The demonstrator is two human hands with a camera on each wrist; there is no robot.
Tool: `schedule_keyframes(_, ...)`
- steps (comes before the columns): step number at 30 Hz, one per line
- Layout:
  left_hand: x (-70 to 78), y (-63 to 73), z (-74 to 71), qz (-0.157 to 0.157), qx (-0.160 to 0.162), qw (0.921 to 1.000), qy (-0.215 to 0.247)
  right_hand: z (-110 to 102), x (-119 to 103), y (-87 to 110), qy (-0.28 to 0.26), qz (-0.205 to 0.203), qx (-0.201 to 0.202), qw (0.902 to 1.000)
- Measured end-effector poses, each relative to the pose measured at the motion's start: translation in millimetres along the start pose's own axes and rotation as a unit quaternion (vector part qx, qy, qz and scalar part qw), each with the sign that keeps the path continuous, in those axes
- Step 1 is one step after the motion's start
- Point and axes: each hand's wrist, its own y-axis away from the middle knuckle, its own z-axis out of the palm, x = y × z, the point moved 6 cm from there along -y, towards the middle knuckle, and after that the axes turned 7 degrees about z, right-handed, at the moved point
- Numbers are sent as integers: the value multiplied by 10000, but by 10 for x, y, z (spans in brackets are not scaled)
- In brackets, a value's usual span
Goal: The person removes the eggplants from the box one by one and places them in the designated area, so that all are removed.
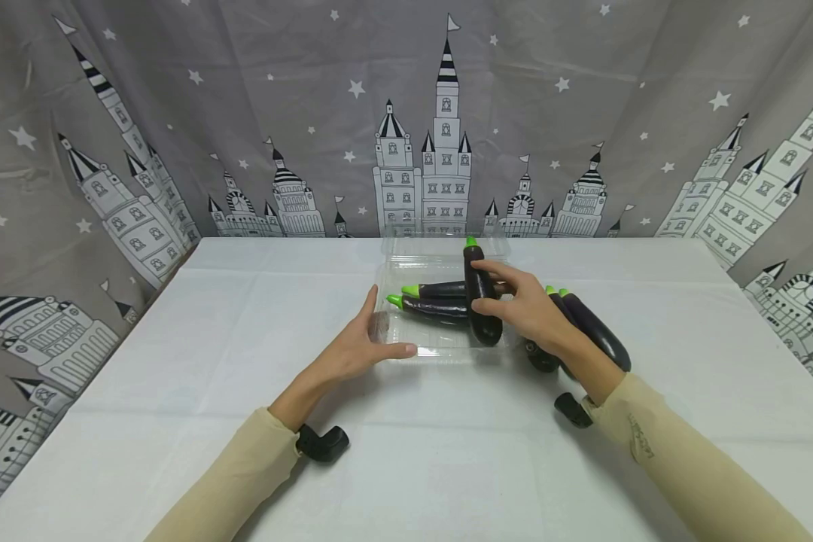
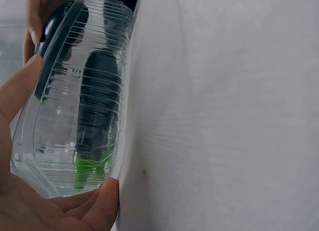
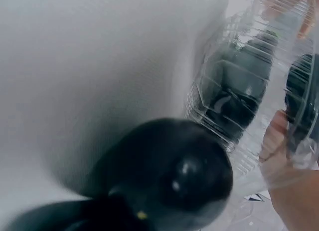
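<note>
Nearest, two pale sleeves (image 1: 226,478) come in over the white tabletop (image 1: 433,452), each with a small black device (image 1: 321,444) at the wrist. The left hand (image 1: 348,346) is spread, thumb well apart from fingers, braced around the near left corner of a clear plastic box (image 1: 416,335). The right hand (image 1: 528,309) pinches an eggplant (image 1: 477,285) between thumb and fingers over the right half of that box, its green cap pointing far. So the filling looks part done — two eggplants are in, a third is in hand but not let go, and more lie outside. The front eggplant (image 1: 433,308) and the back eggplant (image 1: 440,290) rest side by side on the box floor, caps to the left, their right parts passing under the held one; whether it touches them I cannot tell. Just right of the box lie the loose eggplants (image 1: 599,331) — at least two, with the right arm hiding too much for a sure count. Bare floor shows in the box both near and far of the pair inside. At its far side the clear lid (image 1: 420,247) is folded back, its closing not yet done, and beyond hangs a grey curtain (image 1: 257,90) printed with castles and stars.
</note>
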Motion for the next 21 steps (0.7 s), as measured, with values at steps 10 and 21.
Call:
schedule_keyframes(10,-5,-2,1,-52,12,10000,-11,-194,42,137,-109,-69,-67,9999)
schedule_keyframes(21,-4,1,7,-60,-4,10000,51,-558,144,311,-16,63,-101,9999)
